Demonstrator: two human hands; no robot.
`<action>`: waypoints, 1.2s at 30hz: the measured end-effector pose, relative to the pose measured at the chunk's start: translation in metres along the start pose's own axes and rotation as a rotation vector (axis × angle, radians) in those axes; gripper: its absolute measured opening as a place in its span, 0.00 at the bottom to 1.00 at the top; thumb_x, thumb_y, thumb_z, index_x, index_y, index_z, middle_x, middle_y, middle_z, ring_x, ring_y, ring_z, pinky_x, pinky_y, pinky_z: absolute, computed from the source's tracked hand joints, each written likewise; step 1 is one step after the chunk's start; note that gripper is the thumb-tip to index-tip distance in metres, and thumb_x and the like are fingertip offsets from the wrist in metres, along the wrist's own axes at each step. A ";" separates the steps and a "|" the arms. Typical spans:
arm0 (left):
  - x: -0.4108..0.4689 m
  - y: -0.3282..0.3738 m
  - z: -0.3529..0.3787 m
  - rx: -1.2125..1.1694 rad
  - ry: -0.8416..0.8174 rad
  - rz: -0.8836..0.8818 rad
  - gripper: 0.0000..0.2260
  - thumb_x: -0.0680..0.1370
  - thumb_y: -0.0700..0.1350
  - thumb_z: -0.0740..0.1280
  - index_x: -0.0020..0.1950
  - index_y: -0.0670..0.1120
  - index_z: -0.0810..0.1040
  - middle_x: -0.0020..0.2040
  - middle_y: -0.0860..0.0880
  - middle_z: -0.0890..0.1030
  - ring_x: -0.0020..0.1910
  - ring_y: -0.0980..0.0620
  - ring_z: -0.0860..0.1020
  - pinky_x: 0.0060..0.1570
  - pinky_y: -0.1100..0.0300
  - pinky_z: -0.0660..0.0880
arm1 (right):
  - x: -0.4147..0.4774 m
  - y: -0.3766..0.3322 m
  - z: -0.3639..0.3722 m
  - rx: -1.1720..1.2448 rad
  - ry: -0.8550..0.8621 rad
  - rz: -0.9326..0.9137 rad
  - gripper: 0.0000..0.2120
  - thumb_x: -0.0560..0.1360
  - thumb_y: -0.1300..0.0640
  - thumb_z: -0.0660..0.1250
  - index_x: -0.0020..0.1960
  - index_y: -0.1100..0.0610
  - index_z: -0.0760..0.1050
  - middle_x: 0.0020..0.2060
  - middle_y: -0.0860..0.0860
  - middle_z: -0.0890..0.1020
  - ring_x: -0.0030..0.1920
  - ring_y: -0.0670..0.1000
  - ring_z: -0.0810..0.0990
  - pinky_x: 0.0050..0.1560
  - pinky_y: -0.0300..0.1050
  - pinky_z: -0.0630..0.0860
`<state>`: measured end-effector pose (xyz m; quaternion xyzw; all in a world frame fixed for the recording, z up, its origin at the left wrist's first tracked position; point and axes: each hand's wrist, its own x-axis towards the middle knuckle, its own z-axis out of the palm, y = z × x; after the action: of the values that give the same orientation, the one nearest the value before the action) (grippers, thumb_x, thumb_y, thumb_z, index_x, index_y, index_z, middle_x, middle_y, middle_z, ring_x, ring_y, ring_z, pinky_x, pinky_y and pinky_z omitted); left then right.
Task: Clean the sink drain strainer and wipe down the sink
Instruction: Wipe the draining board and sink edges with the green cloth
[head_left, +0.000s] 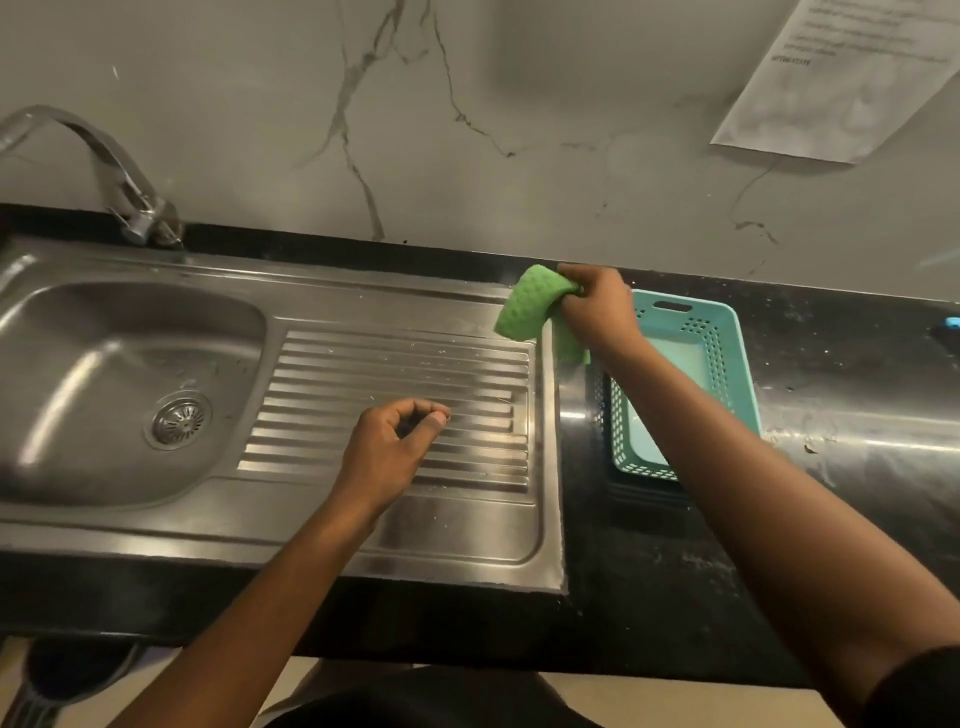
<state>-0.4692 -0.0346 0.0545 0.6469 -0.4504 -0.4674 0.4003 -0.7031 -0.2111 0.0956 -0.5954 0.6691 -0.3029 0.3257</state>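
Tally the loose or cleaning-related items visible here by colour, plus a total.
Green: 1, the cloth held in the right hand
Teal: 1, the basket on the counter
Steel: 2, the drain strainer and the tap
Total: 4

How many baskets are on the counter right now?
1. The teal basket sits on the black counter just right of the sink's drainboard, partly behind the right forearm. None other shows; the frame cuts the counter's right end.

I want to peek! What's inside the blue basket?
The teal basket looks empty where its pale floor shows. The right hand, its arm and the green cloth cover the rest.
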 end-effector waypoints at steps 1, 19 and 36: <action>0.002 -0.002 -0.006 0.009 -0.006 -0.001 0.06 0.82 0.46 0.71 0.55 0.51 0.87 0.50 0.54 0.88 0.51 0.59 0.85 0.57 0.53 0.83 | 0.007 -0.004 0.007 -0.138 0.045 -0.057 0.27 0.75 0.66 0.64 0.73 0.53 0.78 0.61 0.57 0.85 0.60 0.58 0.83 0.61 0.49 0.78; 0.018 -0.025 -0.050 0.040 -0.105 -0.029 0.05 0.82 0.47 0.72 0.52 0.53 0.88 0.50 0.53 0.89 0.52 0.53 0.86 0.59 0.44 0.83 | -0.019 0.095 0.083 -1.003 -0.385 -0.251 0.32 0.85 0.48 0.55 0.84 0.60 0.51 0.83 0.59 0.57 0.84 0.59 0.50 0.83 0.59 0.46; 0.002 -0.026 -0.059 0.017 -0.144 -0.014 0.06 0.82 0.46 0.71 0.56 0.51 0.87 0.54 0.53 0.88 0.56 0.54 0.85 0.61 0.48 0.83 | -0.189 0.099 0.075 -0.829 -0.328 -0.236 0.34 0.78 0.53 0.45 0.81 0.62 0.63 0.79 0.60 0.68 0.83 0.59 0.59 0.82 0.53 0.52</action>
<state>-0.4068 -0.0236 0.0437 0.6180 -0.4774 -0.5117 0.3583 -0.6878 -0.0138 -0.0141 -0.7877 0.6008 0.0535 0.1250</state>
